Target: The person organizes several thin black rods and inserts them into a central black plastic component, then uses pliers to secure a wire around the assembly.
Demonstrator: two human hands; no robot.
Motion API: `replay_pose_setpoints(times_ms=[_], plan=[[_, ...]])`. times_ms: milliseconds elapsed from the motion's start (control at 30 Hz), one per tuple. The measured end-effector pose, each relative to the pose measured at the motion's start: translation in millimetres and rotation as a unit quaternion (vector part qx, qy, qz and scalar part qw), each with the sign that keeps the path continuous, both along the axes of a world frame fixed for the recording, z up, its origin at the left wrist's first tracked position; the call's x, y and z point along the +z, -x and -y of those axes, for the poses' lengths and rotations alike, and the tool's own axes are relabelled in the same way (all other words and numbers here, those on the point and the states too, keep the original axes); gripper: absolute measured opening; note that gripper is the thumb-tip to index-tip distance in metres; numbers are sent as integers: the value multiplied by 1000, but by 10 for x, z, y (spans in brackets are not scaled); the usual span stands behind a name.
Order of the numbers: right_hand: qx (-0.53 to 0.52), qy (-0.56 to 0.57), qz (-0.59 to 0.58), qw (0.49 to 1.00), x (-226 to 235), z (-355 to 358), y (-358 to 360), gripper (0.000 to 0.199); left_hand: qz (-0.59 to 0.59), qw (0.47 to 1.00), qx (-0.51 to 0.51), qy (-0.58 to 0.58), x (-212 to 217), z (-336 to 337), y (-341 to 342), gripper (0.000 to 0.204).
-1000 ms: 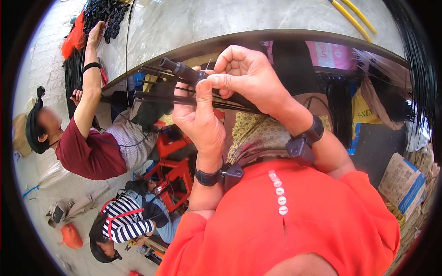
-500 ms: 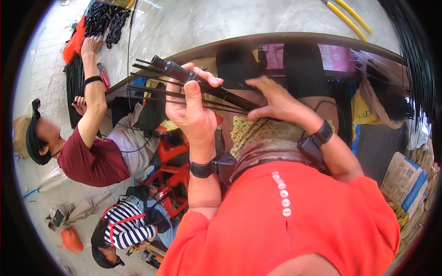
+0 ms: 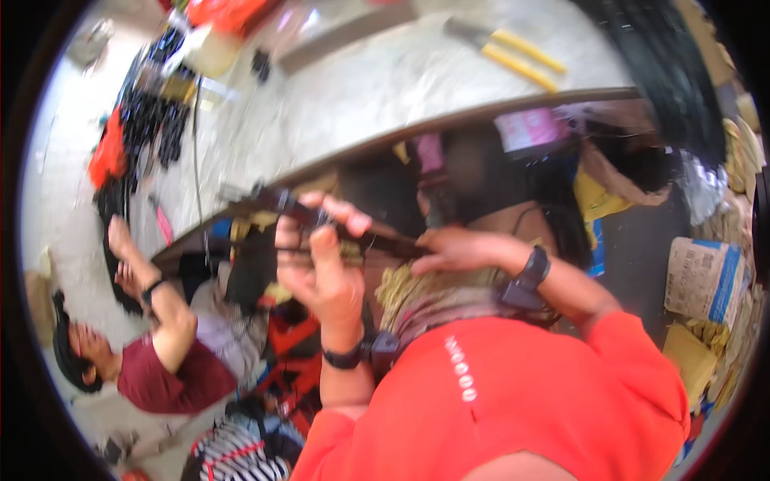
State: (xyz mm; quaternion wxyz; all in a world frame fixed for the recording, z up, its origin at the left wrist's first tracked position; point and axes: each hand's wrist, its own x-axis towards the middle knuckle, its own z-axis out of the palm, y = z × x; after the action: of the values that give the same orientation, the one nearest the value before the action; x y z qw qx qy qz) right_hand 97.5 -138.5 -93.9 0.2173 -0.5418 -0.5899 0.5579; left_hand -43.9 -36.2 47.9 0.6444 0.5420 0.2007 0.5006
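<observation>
A black umbrella frame, with a shaft and thin ribs, lies slantwise in front of my lap, blurred by motion. My left hand is closed round its upper left part, thumb up along the shaft. Towards its lower right end, my right hand has its fingers closed on the bundle. The ribs' tips fan out past my left hand. Beneath the frame is a patterned yellowish cloth over my lap.
Ahead is a grey worktable with yellow-handled pliers on it. Long black rods hang over its right side. A co-worker in a dark red shirt works at the left, near a black bundle. A cardboard box stands at right.
My right hand was open with fingers spread by the frame's lower end; now it closes on it. The view has shifted, bringing more of the tabletop in.
</observation>
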Motion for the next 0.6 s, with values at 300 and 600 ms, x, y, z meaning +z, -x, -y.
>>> replay_pose_setpoints(times_ms=[300, 600], plan=[[-392, -361, 486, 692, 1295, -375, -1407, 38, -35, 999, 5, 6, -45, -16, 24, 40], [-343, -321, 633, 616, 1052, -585, -1877, 46, -25, 999, 7, -24, -49, -79, 157, 39]])
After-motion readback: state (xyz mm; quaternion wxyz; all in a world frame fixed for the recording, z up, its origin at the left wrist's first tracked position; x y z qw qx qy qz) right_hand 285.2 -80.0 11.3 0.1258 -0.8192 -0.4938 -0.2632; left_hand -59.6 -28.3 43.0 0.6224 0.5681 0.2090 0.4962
